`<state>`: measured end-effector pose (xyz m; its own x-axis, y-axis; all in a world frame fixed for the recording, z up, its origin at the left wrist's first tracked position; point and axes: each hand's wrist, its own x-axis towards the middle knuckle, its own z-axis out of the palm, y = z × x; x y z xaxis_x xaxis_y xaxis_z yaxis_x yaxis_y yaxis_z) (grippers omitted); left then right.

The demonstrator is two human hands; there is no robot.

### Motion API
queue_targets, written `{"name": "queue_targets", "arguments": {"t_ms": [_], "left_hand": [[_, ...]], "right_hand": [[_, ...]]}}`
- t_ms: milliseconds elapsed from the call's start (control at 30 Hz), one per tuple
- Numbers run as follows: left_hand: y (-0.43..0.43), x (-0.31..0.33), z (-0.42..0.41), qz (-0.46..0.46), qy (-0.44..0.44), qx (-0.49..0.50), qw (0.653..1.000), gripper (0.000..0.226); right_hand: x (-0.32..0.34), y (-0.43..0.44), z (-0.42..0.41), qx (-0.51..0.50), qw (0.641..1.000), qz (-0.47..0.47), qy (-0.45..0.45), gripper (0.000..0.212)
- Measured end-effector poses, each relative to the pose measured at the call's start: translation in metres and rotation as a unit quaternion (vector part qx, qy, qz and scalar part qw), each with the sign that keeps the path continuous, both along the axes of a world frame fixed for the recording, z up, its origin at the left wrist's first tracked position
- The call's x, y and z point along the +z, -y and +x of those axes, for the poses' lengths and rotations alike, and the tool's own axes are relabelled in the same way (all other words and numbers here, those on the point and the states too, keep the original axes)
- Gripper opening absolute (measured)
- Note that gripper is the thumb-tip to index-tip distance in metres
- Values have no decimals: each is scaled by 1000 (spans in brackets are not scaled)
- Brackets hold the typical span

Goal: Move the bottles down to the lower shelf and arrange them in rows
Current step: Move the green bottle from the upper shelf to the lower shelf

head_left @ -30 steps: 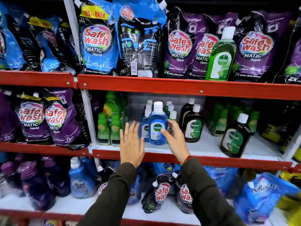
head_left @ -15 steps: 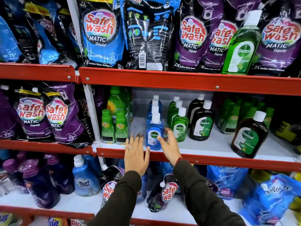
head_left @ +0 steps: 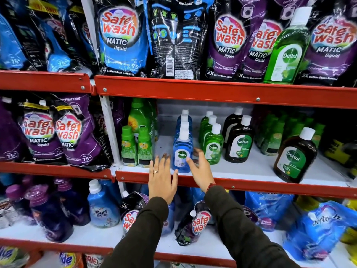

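Head view of red-edged store shelving. The left hand (head_left: 161, 180) is spread flat with fingers apart, holding nothing, its fingertips at the front lip of the middle shelf (head_left: 251, 185) just at 9 o'clock of the front blue Dettol bottle (head_left: 182, 151). The right hand (head_left: 201, 171) is likewise spread and grips nothing, its thumb touching or just short of the blue bottle's label and its fingers reaching past the bottle's 3 o'clock side; contact cannot be told. The blue bottle heads a single file of blue bottles running back toward 12 o'clock. At its 3 o'clock stands a file of green Dettol bottles (head_left: 213, 147), then brown Dettol bottles (head_left: 240, 141), and, well apart at the shelf front, 1 more brown bottle (head_left: 295, 157). A tall green Dettol bottle (head_left: 288, 49) stands on the upper shelf (head_left: 193, 89) among Safewash pouches (head_left: 119, 37), at 1 o'clock of the hands
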<state>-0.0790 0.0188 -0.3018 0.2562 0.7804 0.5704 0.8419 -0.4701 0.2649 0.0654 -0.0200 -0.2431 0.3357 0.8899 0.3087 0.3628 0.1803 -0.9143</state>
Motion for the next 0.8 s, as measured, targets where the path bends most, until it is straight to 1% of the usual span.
{"name": "queue_targets", "arguments": {"t_ms": [67, 167, 233, 367, 600, 700, 800], "left_hand": [[2, 1, -1, -1, 20, -10, 1000, 69], [12, 7, 0, -3, 79, -29, 996, 70], [20, 18, 5, 14, 109, -33, 993, 68], [33, 44, 22, 75, 106, -47, 990, 66], [54, 107, 60, 157, 124, -103, 974, 64], [56, 140, 75, 193, 122, -105, 968, 64], [57, 172, 90, 230, 104, -95, 963, 64]], "right_hand": [[-2, 8, 3, -20, 999, 14, 46, 45], [1, 24, 10, -89, 985, 54, 134, 41], [8, 35, 14, -149, 967, 69, 196, 40], [24, 51, 22, -210, 928, 108, 288, 43], [71, 78, 44, -251, 895, 156, 334, 49], [99, 84, 58, -272, 880, 187, 341, 51], [129, 91, 72, -285, 873, 209, 336, 55]]}}
